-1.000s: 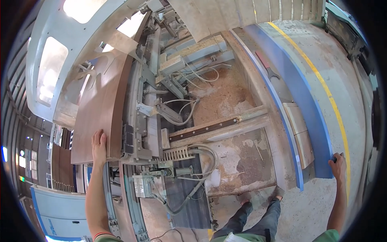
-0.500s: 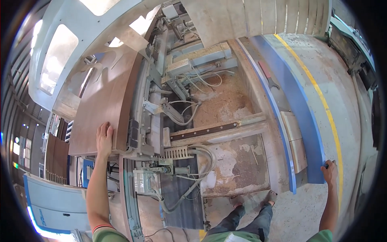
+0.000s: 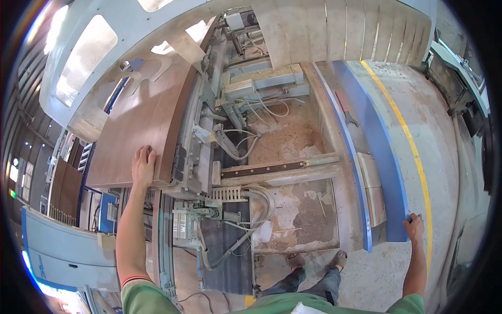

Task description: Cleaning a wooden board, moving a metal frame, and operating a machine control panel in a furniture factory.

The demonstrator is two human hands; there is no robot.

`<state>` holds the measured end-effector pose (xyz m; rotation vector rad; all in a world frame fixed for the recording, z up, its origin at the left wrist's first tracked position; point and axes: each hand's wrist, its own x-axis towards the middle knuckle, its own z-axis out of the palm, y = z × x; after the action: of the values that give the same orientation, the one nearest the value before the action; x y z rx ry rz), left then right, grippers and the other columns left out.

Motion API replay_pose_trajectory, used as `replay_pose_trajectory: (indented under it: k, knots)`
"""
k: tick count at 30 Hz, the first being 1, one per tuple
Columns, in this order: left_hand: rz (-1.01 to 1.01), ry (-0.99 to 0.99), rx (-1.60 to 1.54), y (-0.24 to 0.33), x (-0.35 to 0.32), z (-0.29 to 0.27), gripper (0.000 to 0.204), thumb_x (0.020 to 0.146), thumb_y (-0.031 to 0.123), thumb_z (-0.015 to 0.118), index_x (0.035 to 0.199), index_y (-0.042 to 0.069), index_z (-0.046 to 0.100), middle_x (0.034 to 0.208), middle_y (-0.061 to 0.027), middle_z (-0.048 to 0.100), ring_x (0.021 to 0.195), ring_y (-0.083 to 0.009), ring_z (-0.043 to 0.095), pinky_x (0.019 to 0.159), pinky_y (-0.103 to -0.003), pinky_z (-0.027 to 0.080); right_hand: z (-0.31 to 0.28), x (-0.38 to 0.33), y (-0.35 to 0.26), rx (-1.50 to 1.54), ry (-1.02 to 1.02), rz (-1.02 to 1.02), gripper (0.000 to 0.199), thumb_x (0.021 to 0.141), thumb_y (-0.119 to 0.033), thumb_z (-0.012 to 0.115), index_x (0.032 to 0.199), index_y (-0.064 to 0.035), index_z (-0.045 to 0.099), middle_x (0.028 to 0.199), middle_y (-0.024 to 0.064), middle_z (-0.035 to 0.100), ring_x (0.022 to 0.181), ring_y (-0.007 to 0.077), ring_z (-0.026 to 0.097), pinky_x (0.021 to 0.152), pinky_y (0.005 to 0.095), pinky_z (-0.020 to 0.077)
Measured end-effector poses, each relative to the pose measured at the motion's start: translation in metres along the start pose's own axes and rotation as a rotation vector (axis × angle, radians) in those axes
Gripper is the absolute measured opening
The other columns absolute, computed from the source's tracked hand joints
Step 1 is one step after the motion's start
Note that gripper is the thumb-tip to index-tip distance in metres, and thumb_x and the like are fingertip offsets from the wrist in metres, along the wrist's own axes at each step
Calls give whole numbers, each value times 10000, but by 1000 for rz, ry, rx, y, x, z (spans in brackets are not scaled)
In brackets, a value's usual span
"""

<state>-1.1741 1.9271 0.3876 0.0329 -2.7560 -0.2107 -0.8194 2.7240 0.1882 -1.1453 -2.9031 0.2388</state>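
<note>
My left hand [image 3: 143, 166] lies open on top of a brown wooden panel [image 3: 138, 118], close to its near right corner. The fingers rest on the surface, and the panel's thick side edge faces the machine frame beside it. Over at the right, my right hand [image 3: 414, 228] is closed around a small dark object [image 3: 410, 219], mostly hidden by the fingers. This hand is beside the near end of a long blue rail [image 3: 389, 178]; whether it touches the rail I cannot tell.
A machine frame [image 3: 196, 157] with hoses borders the panel. Sawdust covers a recess [image 3: 285, 131] in the middle. Wooden pieces [image 3: 374, 201] and a wrench [image 3: 349, 116] lie between blue edges. A yellow floor line [image 3: 413, 141] runs along the right. A white hood [image 3: 78, 78] arches upper left.
The whole view has shifted a little. My left hand stays on the panel, and my right hand remains closed near the end of the blue rail.
</note>
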Motion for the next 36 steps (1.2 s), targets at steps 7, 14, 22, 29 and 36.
replay_pose_trajectory:
  k: [7, 14, 22, 29, 36]
  knots:
    - [-15, 4, 8, -2, -1, 2, 464, 911, 417, 427, 1239, 99, 505, 1291, -121, 479, 1183, -324, 446, 1004, -405, 324, 5, 0, 5, -32, 10, -2, 278, 641, -210, 744, 842, -53, 633, 880, 193, 555, 806, 366, 586, 695, 442, 475]
    - [-16, -3, 5, -6, 1, 4, 470, 906, 429, 431, 1245, 111, 501, 1299, -116, 473, 1192, -328, 438, 1009, -409, 321, 8, 1, 9, -17, 25, -25, 269, 639, -198, 747, 835, -50, 639, 877, 189, 562, 781, 367, 593, 668, 445, 478]
    - [-25, -9, -2, -5, 0, 3, 476, 906, 441, 430, 1244, 113, 501, 1302, -113, 469, 1198, -321, 437, 1006, -412, 325, 6, 2, 8, -43, 6, -6, 286, 647, -221, 746, 860, -55, 651, 886, 185, 567, 796, 360, 600, 678, 440, 487]
    - [-26, -12, -2, -2, -1, 0, 493, 900, 455, 435, 1248, 111, 501, 1307, -112, 465, 1210, -317, 429, 1012, -412, 321, 2, 0, 2, -51, 2, 2, 289, 654, -222, 735, 875, -55, 654, 891, 184, 570, 801, 359, 602, 689, 440, 489]
    - [-23, -21, 19, -3, -1, 1, 509, 897, 458, 438, 1254, 99, 496, 1312, -121, 460, 1213, -316, 427, 1018, -411, 313, 3, 0, 5, -45, 2, -3, 299, 644, -225, 736, 877, -57, 655, 882, 182, 570, 808, 366, 599, 694, 448, 485]
